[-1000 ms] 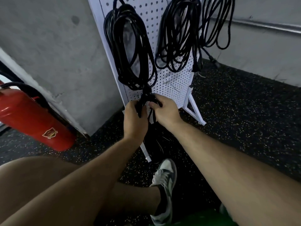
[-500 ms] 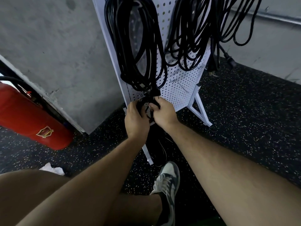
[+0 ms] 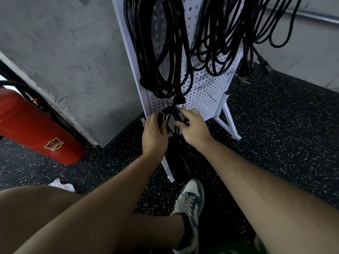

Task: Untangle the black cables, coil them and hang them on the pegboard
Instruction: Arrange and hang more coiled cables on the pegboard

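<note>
A white pegboard [image 3: 205,96] stands on the floor with three black cable coils hanging on it: a long one [image 3: 161,52] at the left, a bundle [image 3: 218,43] in the middle and another [image 3: 271,21] at the right. Low on the board, both hands hold a small black cable coil [image 3: 170,120] against it, just under a metal hook [image 3: 166,103]. My left hand [image 3: 154,132] grips the coil's left side. My right hand [image 3: 192,127] pinches its right side. More black cable [image 3: 179,162] trails down to the floor below.
A red fire extinguisher [image 3: 36,129] lies at the left by a concrete pillar [image 3: 69,52]. The pegboard's white feet [image 3: 229,123] stick out over the speckled black floor. My shoe [image 3: 190,204] is just below the loose cable. Crumpled white paper [image 3: 62,185] lies near my knee.
The view has moved closer and lower on the board. Both hands have stayed on the small coil, raising it slightly toward the hook under the long coil.
</note>
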